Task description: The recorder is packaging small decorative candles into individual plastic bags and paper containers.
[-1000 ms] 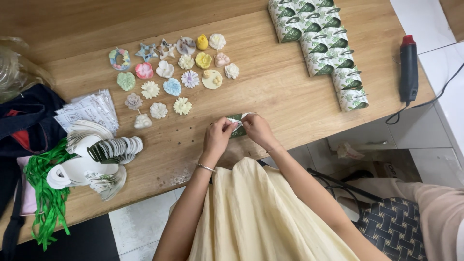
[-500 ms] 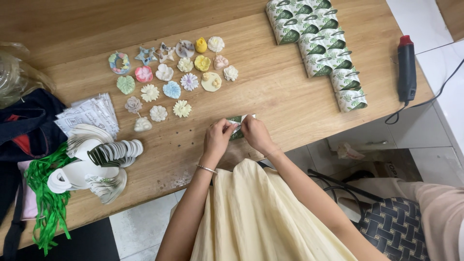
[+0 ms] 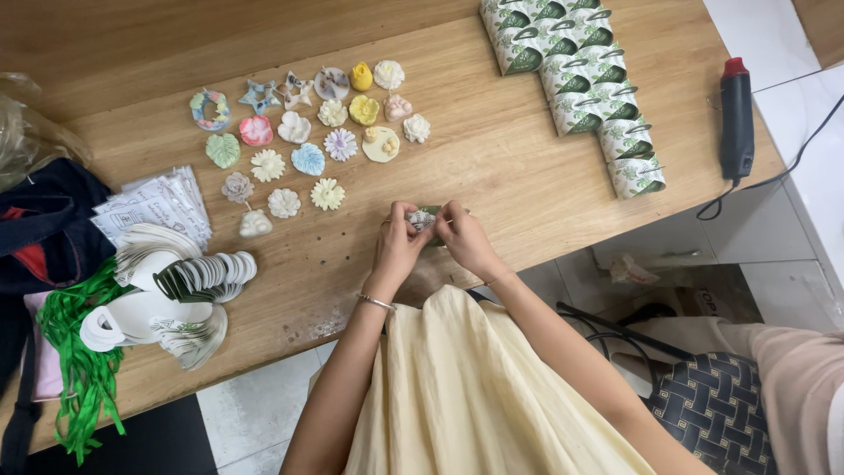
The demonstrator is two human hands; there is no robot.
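Fingers of the left hand (image 3: 397, 242) and right hand (image 3: 463, 237) are closed together on a small green-and-white paper box (image 3: 425, 217), held just above the near edge of the wooden table (image 3: 492, 158). The box is largely covered by the fingertips; its contents cannot be determined. A thin bracelet (image 3: 376, 303) sits on the left wrist.

Surface: light wood, with pale floor tiles (image 3: 251, 409) visible below the edge.

Beyond the hands lies a group of small moulded flower and star shapes (image 3: 308, 132) in pastel colours. At the far right, finished boxes (image 3: 576, 75) lie in stepped rows, beside a black glue gun (image 3: 737, 119) with cord. At the left are stacked paper blanks (image 3: 171, 286), green ribbon (image 3: 83, 369) and a dark bag (image 3: 40, 229).
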